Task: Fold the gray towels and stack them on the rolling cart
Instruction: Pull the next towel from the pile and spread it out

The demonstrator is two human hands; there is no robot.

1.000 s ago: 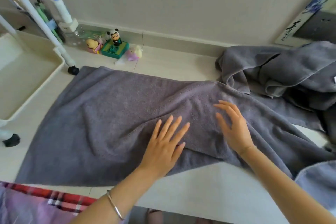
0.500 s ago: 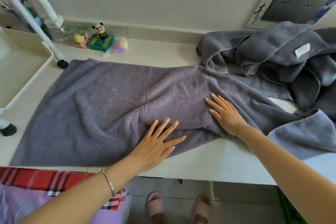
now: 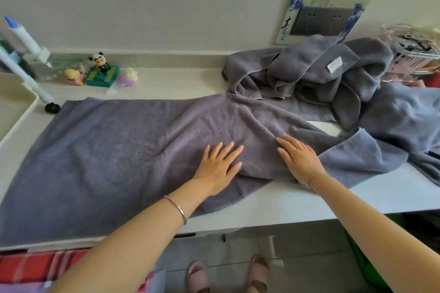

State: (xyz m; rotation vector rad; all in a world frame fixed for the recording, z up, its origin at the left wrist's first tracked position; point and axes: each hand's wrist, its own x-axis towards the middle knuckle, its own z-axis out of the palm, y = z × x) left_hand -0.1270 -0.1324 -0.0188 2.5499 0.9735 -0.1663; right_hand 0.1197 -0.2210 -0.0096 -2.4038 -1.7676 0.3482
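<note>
A long gray terry towel (image 3: pixel 107 157) lies spread flat across the white tabletop (image 3: pixel 273 204), its left end near the cream tray of the rolling cart (image 3: pixel 14 112) and its right end running under a crumpled heap of more gray towels (image 3: pixel 321 78) at the back right. The spread towel is wrinkled and bunched around its middle.

The left hand (image 3: pixel 215 169) rests palm down on the towel's middle, its fingers (image 3: pixel 226 151) straight and fanned apart, holding nothing. A thin silver bracelet (image 3: pixel 177 208) sits on that wrist. The right hand (image 3: pixel 301 162) lies just beside it, also palm down on the cloth, its fingers (image 3: pixel 289 143) stretched out flat and close together, pressing on a ridge of fabric and gripping nothing.

One towel in the heap shows a small white label (image 3: pixel 334 64). The cart's black caster (image 3: pixel 52 107) stands touching or just beside the towel's far left corner. Against the wall sits a small panda figurine on a green base (image 3: pixel 101 66). A gray socket plate with a blue-and-white surround (image 3: pixel 319 24) is fixed to the wall behind the heap, and a pink plastic basket (image 3: pixel 412 54) stands at the far right. Below the tabletop's edge, two pink slippers (image 3: pixel 197 276) show on the floor.
</note>
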